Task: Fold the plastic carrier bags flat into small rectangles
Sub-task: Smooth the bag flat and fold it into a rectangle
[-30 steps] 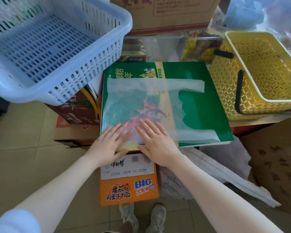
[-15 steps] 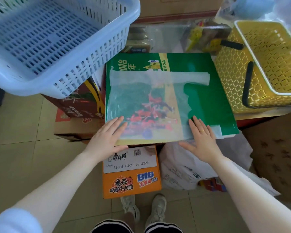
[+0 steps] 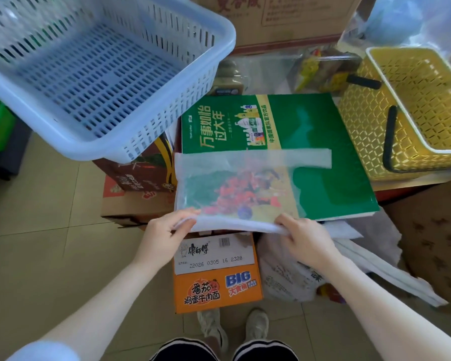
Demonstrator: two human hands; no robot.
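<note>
Tiled floor [image 3: 37, 230] w/ stacked cartons makes up the work area; a flat green box [image 3: 336, 157] on top serves as the folding surface. Far left, a pale blue basket [image 3: 102, 82] sits tilted above the cartons, nothing visible in it. Left hand [image 3: 164, 230] pinches the near-left corner of a translucent carrier bag [image 3: 235, 183], thumb on top, fingers curled under the edge. The bag lies spread on the green box, one handle strip running out to the right along its far edge. Right hand [image 3: 305, 235] grips the near-right corner the same way; both have the near edge raised a little off the box. Below, an orange noodle carton [image 3: 216, 290]; right of it more crumpled bags [image 3: 349, 246], prob. the waiting pile, count unclear. Far right, a yellow basket [image 3: 414, 105] w/ black handles.

Step in hand: first lengthwise fold, near edge about to go over. Next move needs both corners carried away together, laid onto the far edge evenly, then smoothed so air doesn't puff the film.
</note>
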